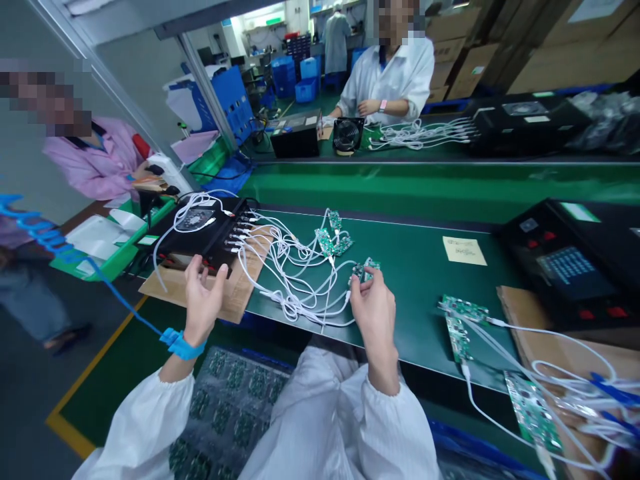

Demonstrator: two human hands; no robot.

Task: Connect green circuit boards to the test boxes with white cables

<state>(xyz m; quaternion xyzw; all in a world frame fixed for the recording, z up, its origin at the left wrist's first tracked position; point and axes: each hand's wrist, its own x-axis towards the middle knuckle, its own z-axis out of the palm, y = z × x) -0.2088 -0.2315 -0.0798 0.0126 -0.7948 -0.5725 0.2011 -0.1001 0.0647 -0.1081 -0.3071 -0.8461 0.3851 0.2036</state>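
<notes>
My right hand (373, 308) pinches a small green circuit board (365, 270) with a white cable plugged into it, just above the green mat (420, 267). My left hand (203, 300) hovers open, fingers spread, beside the black multi-port tester box (205, 233) that rests on cardboard. A blue wrist strap (180, 343) with a coiled cord circles my left wrist. Many white cables (285, 267) run from the box's ports across the mat to a few more green boards (333, 240).
More boards with cables (463, 320) lie to the right, beside a black instrument (570, 263) and a yellow note (464, 251). A tray of boards (225, 400) sits under my lap. A person in pink stands left; another in white works across the green conveyor (425, 183).
</notes>
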